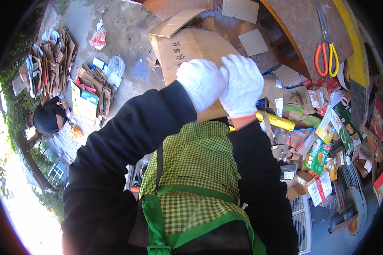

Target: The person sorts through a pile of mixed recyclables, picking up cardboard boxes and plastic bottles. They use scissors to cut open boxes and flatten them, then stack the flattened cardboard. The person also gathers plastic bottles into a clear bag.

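A large brown cardboard box [174, 51] with dark printing stands in front of me, one flap [178, 22] bent up at its far end. Over its near part, my two white-gloved hands are side by side and touching. My left hand [202, 83] is closed in a fist. Curled fingers also close my right hand [241, 87], an orange cuff showing at its wrist. Whatever lies inside the grips is hidden by the gloves. Part of the box shows below and between the hands.
Scissors [324, 51] with red and yellow handles lie on a rusty metal plate at upper right. Mixed cartons [319, 148] heap up on the right beside a yellow tube [281, 121]. Flattened cardboard stacks [51, 59] stand left, near a crouching person [49, 115].
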Demonstrator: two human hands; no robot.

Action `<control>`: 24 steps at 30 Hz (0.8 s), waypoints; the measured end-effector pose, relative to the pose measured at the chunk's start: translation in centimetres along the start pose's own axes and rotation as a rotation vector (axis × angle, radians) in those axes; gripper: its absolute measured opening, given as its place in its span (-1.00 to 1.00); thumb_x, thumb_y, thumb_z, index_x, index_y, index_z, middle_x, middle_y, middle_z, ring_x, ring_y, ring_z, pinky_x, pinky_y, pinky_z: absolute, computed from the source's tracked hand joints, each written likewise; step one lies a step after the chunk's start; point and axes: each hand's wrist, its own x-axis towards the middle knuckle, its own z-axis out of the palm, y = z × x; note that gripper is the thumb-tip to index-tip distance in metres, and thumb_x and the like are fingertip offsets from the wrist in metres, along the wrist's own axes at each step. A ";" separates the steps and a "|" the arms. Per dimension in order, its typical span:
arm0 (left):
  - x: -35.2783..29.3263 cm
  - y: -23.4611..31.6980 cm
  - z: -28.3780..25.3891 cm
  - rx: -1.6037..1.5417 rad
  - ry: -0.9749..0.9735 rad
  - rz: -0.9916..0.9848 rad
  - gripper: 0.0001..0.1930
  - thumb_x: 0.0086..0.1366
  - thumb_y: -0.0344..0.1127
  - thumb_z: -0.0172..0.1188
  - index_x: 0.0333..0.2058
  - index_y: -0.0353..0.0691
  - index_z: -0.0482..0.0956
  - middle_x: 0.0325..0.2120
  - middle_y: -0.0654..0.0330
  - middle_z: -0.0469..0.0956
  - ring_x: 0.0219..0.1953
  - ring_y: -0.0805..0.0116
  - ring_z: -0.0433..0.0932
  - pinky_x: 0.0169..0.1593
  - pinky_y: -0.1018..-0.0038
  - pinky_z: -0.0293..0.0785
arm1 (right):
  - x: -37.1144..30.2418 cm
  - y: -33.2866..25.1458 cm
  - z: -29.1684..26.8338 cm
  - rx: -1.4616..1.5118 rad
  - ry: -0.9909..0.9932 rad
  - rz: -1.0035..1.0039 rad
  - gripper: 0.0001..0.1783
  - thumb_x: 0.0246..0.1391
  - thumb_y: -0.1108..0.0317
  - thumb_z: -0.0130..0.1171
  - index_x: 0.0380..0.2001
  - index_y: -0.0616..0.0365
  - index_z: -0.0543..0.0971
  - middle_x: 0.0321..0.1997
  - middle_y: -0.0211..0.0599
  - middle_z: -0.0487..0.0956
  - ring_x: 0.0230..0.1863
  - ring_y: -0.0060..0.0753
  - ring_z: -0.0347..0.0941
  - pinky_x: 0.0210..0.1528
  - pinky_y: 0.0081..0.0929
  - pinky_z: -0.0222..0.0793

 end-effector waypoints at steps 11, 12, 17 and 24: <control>-1.7 -6.9 3.8 -0.193 -0.420 -0.047 -0.69 0.26 -0.21 0.05 -0.49 -0.22 0.71 -0.51 -0.01 0.68 -0.41 -0.03 0.69 -0.25 0.09 0.60 | -1.5 -1.3 5.0 0.076 -0.185 -0.122 -0.76 -0.06 0.19 0.26 -0.55 0.14 0.55 -0.48 -0.27 0.48 -0.36 -0.22 0.47 -0.17 -0.27 0.43; -2.0 -7.8 4.1 -0.151 -0.423 -0.066 -0.69 0.26 -0.21 0.04 -0.45 -0.24 0.71 -0.48 -0.03 0.68 -0.38 -0.04 0.70 -0.23 0.09 0.61 | -1.8 -0.9 4.9 0.081 -0.186 -0.144 -0.76 -0.06 0.19 0.26 -0.55 0.14 0.55 -0.48 -0.27 0.49 -0.36 -0.22 0.47 -0.16 -0.27 0.44; -4.2 -13.7 3.7 -1.076 -0.236 -0.727 -0.63 0.42 -0.23 0.00 -0.30 -0.49 0.62 -0.51 -0.04 0.67 -0.48 0.21 0.72 -0.36 0.35 0.65 | -2.3 1.0 3.1 -0.163 -0.342 0.049 -0.71 0.02 0.14 0.22 -0.42 0.19 0.62 -0.35 -0.22 0.57 -0.26 -0.21 0.51 -0.09 -0.28 0.45; -11.4 -6.3 4.2 -1.063 0.017 -0.702 -0.70 0.40 -0.21 0.13 -0.41 -0.35 0.55 -0.64 -0.15 0.51 -0.53 -0.08 0.61 -0.43 0.19 0.50 | 1.7 -1.8 2.7 -0.642 -0.961 0.560 -0.09 0.06 -0.29 0.21 0.21 0.30 0.44 0.26 -0.02 0.45 0.31 0.02 0.33 0.19 0.11 0.32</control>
